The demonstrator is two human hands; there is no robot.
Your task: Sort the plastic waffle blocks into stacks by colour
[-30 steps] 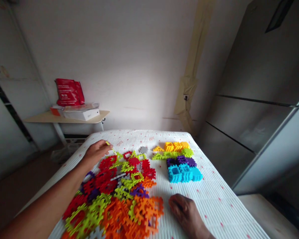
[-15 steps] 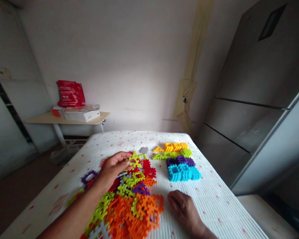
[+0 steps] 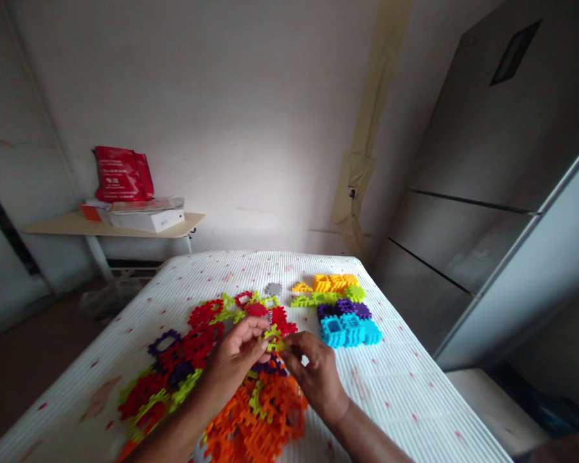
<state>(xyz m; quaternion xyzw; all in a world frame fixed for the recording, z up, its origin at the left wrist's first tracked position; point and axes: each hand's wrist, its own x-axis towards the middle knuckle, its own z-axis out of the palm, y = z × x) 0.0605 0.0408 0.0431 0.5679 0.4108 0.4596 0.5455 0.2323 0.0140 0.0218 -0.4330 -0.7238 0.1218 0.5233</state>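
My left hand (image 3: 244,347) pinches a lime-green interlocking toy tile (image 3: 272,335) between thumb and fingers. On the tile's right edge, the fingertips of my right hand (image 3: 317,370) are closed too. Both hands are above a loose pile of toothed plastic tiles, with red tiles (image 3: 205,341) behind and to the left, and orange tiles (image 3: 251,424) nearer me. A purple square frame tile (image 3: 165,344) lies at the pile's left side. My forearms hide part of the pile.
Right of the pile stand rows of sorted tiles: yellow (image 3: 335,283), lime green (image 3: 324,298), purple (image 3: 345,310) and light blue (image 3: 351,330). A grey tile (image 3: 273,289) lies apart near the back. A side table (image 3: 62,223) bears a red bag (image 3: 120,175); a fridge (image 3: 468,212) stands right.
My left hand has carried the lime-green tile from the pile's far left toward the middle. My right hand has moved up and left from the tabletop and taken hold of its edge.
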